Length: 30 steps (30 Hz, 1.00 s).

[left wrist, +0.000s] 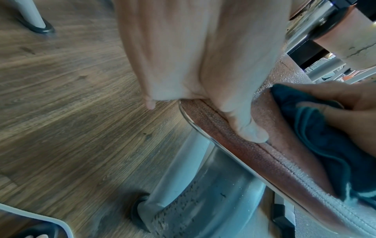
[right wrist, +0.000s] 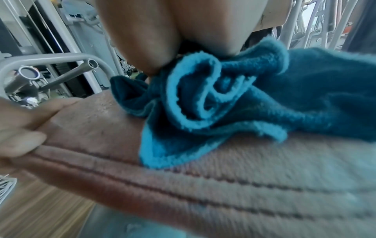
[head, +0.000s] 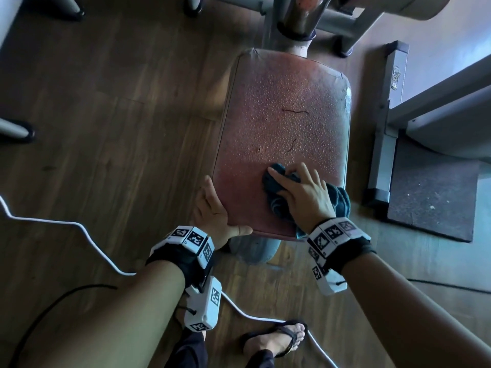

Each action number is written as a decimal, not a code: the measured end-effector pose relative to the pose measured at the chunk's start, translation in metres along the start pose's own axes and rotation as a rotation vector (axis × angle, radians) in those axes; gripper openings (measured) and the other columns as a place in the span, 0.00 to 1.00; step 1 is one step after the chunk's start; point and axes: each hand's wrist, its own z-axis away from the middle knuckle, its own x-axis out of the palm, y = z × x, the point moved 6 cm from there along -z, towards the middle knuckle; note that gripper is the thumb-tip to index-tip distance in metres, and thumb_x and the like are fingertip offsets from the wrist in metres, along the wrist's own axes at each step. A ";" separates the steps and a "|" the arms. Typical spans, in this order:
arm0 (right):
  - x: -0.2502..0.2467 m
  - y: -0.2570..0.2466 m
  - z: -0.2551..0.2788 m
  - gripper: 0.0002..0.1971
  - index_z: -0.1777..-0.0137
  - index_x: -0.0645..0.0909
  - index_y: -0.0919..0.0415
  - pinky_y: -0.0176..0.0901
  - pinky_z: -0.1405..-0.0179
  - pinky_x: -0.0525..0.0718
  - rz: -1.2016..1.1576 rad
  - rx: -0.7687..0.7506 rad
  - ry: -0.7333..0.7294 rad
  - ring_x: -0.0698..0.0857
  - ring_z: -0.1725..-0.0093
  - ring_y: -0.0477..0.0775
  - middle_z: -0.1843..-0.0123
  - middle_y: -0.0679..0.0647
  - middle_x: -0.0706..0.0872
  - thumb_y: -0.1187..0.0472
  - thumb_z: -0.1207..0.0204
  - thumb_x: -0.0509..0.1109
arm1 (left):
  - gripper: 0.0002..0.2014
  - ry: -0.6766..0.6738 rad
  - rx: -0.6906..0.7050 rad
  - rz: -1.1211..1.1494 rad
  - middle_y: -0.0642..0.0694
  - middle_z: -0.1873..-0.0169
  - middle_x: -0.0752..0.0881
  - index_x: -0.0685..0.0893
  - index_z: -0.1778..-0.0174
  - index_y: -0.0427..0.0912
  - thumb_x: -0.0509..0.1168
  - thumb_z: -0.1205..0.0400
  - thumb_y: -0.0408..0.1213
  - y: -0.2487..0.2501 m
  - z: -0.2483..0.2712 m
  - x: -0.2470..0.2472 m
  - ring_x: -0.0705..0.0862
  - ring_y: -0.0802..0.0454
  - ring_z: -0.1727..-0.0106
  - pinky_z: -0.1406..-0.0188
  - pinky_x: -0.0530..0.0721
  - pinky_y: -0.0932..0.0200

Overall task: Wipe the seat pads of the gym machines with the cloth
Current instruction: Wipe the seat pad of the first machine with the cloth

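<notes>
A worn reddish-brown seat pad (head: 287,115) sits on a grey pedestal in the middle of the head view. My right hand (head: 295,184) presses a bunched teal cloth (head: 273,192) onto the pad's near right part, fingers curled over its folds. Part of the cloth hangs off the pad's right edge. My left hand (head: 215,208) holds the pad's near left corner, thumb along the front edge and fingers up the left side. The left wrist view shows that thumb (left wrist: 250,132) on the seam of the pad (left wrist: 234,149), with the cloth (left wrist: 317,132) beside it. The right wrist view shows the cloth (right wrist: 223,104) on the pad (right wrist: 203,185).
A chrome post (head: 300,19) rises behind the pad. A grey machine frame (head: 438,102) and a black mat (head: 430,203) lie to the right. A white cable (head: 79,229) crosses the wooden floor (head: 119,115). Machine feet (head: 18,131) stand at the left; my sandalled foot (head: 276,338) is below.
</notes>
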 end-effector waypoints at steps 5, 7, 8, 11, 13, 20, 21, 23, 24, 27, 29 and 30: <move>0.002 -0.006 0.003 0.23 0.24 0.70 0.38 0.56 0.47 0.79 -0.020 -0.025 0.032 0.74 0.47 0.58 0.37 0.50 0.73 0.50 0.19 0.58 | 0.75 -0.009 0.003 0.001 0.35 0.18 0.42 0.23 0.20 0.47 0.81 0.40 0.58 -0.001 0.000 0.001 0.51 0.38 0.16 0.21 0.57 0.41; 0.006 -0.007 0.019 0.23 0.24 0.71 0.38 0.55 0.49 0.79 -0.004 -0.076 0.012 0.74 0.48 0.57 0.39 0.50 0.74 0.48 0.19 0.55 | 0.75 -0.009 0.016 -0.014 0.34 0.18 0.42 0.24 0.20 0.44 0.80 0.41 0.60 0.001 -0.001 0.001 0.51 0.38 0.17 0.21 0.56 0.44; 0.009 -0.008 0.027 0.23 0.24 0.71 0.39 0.55 0.49 0.79 0.001 -0.099 -0.004 0.74 0.49 0.57 0.39 0.50 0.74 0.48 0.18 0.54 | 0.75 -0.009 0.019 -0.022 0.33 0.18 0.42 0.24 0.20 0.43 0.80 0.41 0.61 0.001 -0.001 0.000 0.50 0.38 0.17 0.21 0.56 0.44; 0.013 -0.007 0.042 0.22 0.23 0.69 0.38 0.55 0.48 0.80 0.015 -0.135 -0.043 0.75 0.49 0.57 0.38 0.50 0.75 0.48 0.17 0.53 | 0.76 -0.017 0.025 -0.024 0.34 0.18 0.42 0.24 0.20 0.42 0.79 0.43 0.63 0.000 -0.001 -0.001 0.51 0.39 0.17 0.21 0.56 0.44; 0.012 -0.007 0.036 0.23 0.22 0.66 0.37 0.56 0.47 0.81 0.062 -0.152 -0.078 0.75 0.48 0.57 0.36 0.50 0.74 0.47 0.17 0.53 | 0.76 -0.015 0.033 -0.016 0.34 0.18 0.42 0.24 0.20 0.42 0.79 0.42 0.62 0.000 0.000 -0.001 0.51 0.38 0.17 0.21 0.56 0.44; 0.008 -0.014 0.005 0.27 0.22 0.65 0.35 0.59 0.46 0.80 0.103 -0.052 -0.037 0.74 0.44 0.60 0.33 0.51 0.72 0.53 0.20 0.65 | 0.76 0.030 -0.015 0.006 0.35 0.18 0.45 0.26 0.19 0.47 0.82 0.43 0.58 -0.001 0.000 0.001 0.53 0.39 0.17 0.21 0.58 0.42; 0.008 -0.016 0.010 0.26 0.22 0.66 0.36 0.58 0.46 0.80 0.084 -0.050 -0.023 0.75 0.45 0.60 0.34 0.52 0.73 0.52 0.19 0.63 | 0.76 0.013 -0.008 0.015 0.34 0.18 0.44 0.25 0.19 0.46 0.82 0.42 0.57 0.000 0.000 0.001 0.52 0.39 0.17 0.21 0.57 0.42; 0.010 -0.020 0.023 0.24 0.22 0.68 0.40 0.57 0.48 0.80 0.055 -0.084 -0.017 0.75 0.47 0.59 0.36 0.52 0.74 0.50 0.18 0.59 | 0.75 -0.009 0.020 0.013 0.34 0.18 0.43 0.25 0.20 0.44 0.81 0.41 0.58 0.003 0.001 -0.001 0.51 0.39 0.17 0.21 0.56 0.43; 0.012 -0.021 0.032 0.24 0.22 0.67 0.40 0.56 0.48 0.80 0.054 -0.112 -0.026 0.75 0.47 0.58 0.36 0.52 0.74 0.50 0.18 0.59 | 0.75 -0.018 0.028 0.010 0.34 0.18 0.42 0.25 0.20 0.44 0.81 0.41 0.59 0.003 0.002 -0.002 0.50 0.39 0.17 0.21 0.56 0.43; 0.019 -0.018 0.046 0.28 0.20 0.64 0.40 0.54 0.48 0.82 0.094 -0.170 -0.067 0.75 0.47 0.58 0.36 0.51 0.72 0.52 0.19 0.65 | 0.75 -0.029 0.038 0.021 0.33 0.18 0.42 0.24 0.20 0.43 0.80 0.41 0.60 0.002 0.002 -0.002 0.50 0.39 0.17 0.21 0.55 0.44; 0.018 -0.016 0.040 0.29 0.20 0.63 0.38 0.56 0.47 0.82 0.122 -0.185 -0.085 0.75 0.45 0.58 0.34 0.51 0.72 0.52 0.20 0.66 | 0.75 -0.024 0.049 0.017 0.33 0.18 0.42 0.24 0.20 0.42 0.80 0.41 0.60 0.003 0.003 -0.002 0.49 0.39 0.17 0.20 0.55 0.43; 0.015 -0.016 0.032 0.29 0.20 0.62 0.37 0.56 0.46 0.81 0.135 -0.176 -0.084 0.75 0.44 0.59 0.34 0.51 0.71 0.53 0.20 0.65 | 0.75 -0.021 0.049 0.015 0.34 0.18 0.42 0.24 0.20 0.42 0.80 0.40 0.59 0.003 0.003 -0.002 0.50 0.39 0.17 0.20 0.55 0.43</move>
